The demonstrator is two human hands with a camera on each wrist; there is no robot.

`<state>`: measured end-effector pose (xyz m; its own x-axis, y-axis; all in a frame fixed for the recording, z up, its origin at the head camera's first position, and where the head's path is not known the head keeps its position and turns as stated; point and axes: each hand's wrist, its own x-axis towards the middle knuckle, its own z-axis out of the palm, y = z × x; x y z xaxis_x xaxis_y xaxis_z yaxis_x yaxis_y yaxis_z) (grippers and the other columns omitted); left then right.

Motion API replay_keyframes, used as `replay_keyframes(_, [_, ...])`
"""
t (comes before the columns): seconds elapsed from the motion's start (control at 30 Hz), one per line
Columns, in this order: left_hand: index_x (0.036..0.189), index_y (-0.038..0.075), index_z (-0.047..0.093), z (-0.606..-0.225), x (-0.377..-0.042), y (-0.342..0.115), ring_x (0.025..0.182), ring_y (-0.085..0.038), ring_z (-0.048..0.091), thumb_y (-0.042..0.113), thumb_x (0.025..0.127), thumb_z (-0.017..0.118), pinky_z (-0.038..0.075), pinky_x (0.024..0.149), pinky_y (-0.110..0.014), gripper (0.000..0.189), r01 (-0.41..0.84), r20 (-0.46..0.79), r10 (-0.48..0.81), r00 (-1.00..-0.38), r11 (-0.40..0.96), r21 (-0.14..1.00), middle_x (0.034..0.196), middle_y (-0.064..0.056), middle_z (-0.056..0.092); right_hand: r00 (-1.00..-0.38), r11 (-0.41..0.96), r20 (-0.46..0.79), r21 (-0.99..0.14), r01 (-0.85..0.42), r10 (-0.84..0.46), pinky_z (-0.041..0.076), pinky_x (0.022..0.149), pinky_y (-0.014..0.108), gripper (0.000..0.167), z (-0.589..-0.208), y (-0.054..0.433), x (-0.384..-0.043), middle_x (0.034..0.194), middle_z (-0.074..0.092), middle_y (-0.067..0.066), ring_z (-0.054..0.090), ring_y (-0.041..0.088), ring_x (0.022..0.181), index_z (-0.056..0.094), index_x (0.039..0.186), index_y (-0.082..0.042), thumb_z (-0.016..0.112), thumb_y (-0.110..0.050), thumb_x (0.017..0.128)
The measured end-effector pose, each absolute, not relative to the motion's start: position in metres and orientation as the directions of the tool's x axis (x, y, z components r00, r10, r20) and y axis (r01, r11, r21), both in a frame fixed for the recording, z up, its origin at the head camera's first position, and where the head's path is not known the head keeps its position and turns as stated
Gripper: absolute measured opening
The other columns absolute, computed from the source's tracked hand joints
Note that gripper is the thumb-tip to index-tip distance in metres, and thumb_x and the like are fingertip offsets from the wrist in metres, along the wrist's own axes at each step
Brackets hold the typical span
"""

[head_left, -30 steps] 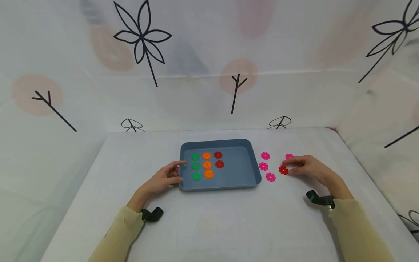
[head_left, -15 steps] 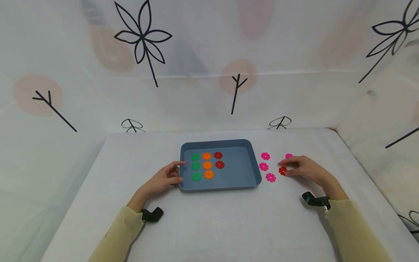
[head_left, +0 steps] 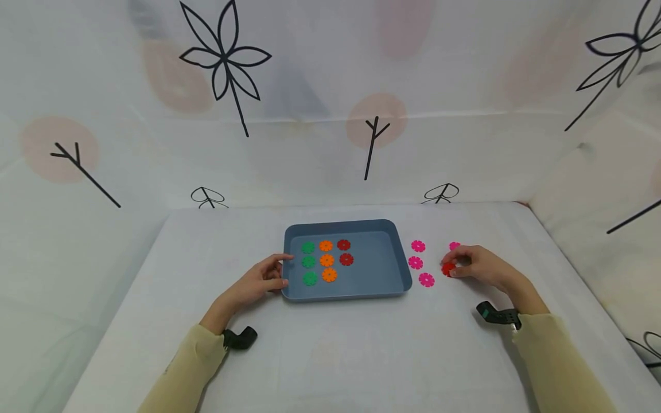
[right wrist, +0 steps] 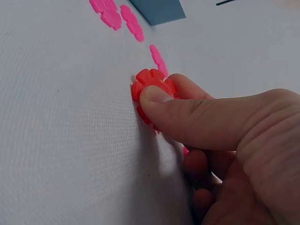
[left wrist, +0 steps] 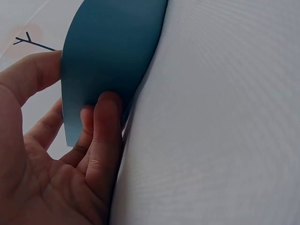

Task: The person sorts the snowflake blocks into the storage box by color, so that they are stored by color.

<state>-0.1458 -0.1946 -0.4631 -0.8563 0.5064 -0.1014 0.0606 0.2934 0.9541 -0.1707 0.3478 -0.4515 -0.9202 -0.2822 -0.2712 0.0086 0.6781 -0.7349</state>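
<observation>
One left hand (head_left: 256, 281) at tray (head_left: 379, 264) edge

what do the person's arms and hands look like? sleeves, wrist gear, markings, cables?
Left hand and right hand ungloved. Left sleeve and right sleeve: long, pale yellow. Each wrist wears a black, angular device: left device, right device. The right one shows a small green patch and a dark strap. No cables visible.

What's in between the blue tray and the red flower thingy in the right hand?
Three pink flowers lie on the white cloth between the tray and the red flower. The head view shows that.
</observation>
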Motion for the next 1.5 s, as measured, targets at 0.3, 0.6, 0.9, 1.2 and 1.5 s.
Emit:
replay_keyframes(0.3, [0.145,0.009,0.046,-0.462,-0.144,-0.195,0.08,-0.017,0.051,0.013,0.094,0.069,0.051,0.073,-0.028,0.056,0.056,-0.11,0.501,-0.858,0.305,0.951,0.1,-0.011,0.047,-0.921,0.668,-0.277,-0.743,0.025,-0.274,0.053,0.078,0.029,0.036,-0.45,0.347,-0.169,0.119,0.054,0.019,0.044,0.036,0.114,0.066,0.118,-0.002,0.077,-0.01,0.085])
replay_keyframes(0.6, [0.145,0.005,0.045,-0.461,-0.144,-0.194,0.079,-0.016,0.052,0.01,0.095,0.067,0.05,0.073,-0.028,0.055,0.065,-0.099,0.505,-0.857,0.296,0.953,0.099,-0.011,0.046,-0.914,0.578,-0.269,-0.815,0.048,-0.304,0.055,0.078,0.031,0.034,-0.449,0.352,-0.167,0.119,0.058,0.018,0.049,0.034,0.114,0.068,0.119,-0.001,0.075,-0.012,0.088])
replay_keyframes(0.9, [0.144,0.004,0.045,-0.461,-0.144,-0.194,0.078,-0.016,0.052,0.011,0.094,0.069,0.05,0.071,-0.027,0.056,0.064,-0.098,0.501,-0.86,0.298,0.953,0.097,-0.01,0.048,-0.949,0.603,-0.204,-0.797,0.019,-0.24,0.054,0.078,0.03,0.038,-0.442,0.357,-0.166,0.119,0.061,0.018,0.052,0.032,0.108,0.062,0.125,0.0,0.068,-0.022,0.096])
replay_keyframes(1.2, [0.144,0.006,0.046,-0.461,-0.146,-0.195,0.079,-0.017,0.052,0.014,0.094,0.07,0.05,0.071,-0.027,0.056,0.06,-0.104,0.498,-0.861,0.303,0.951,0.096,-0.01,0.049,-0.963,0.601,-0.123,-0.797,-0.049,-0.241,0.054,0.071,0.031,0.034,-0.423,0.348,-0.171,0.102,0.066,0.015,0.062,0.026,0.087,0.062,0.123,-0.001,0.063,-0.026,0.099])
replay_keyframes(1.5, [0.144,0.008,0.046,-0.46,-0.145,-0.194,0.079,-0.017,0.052,0.014,0.094,0.07,0.05,0.071,-0.027,0.056,0.053,-0.113,0.494,-0.862,0.309,0.95,0.096,-0.01,0.049,-0.959,0.609,-0.121,-0.79,-0.062,-0.255,0.055,0.075,0.037,0.033,-0.413,0.326,-0.183,0.105,0.065,0.015,0.062,0.032,0.091,0.062,0.124,-0.004,0.064,-0.024,0.099])
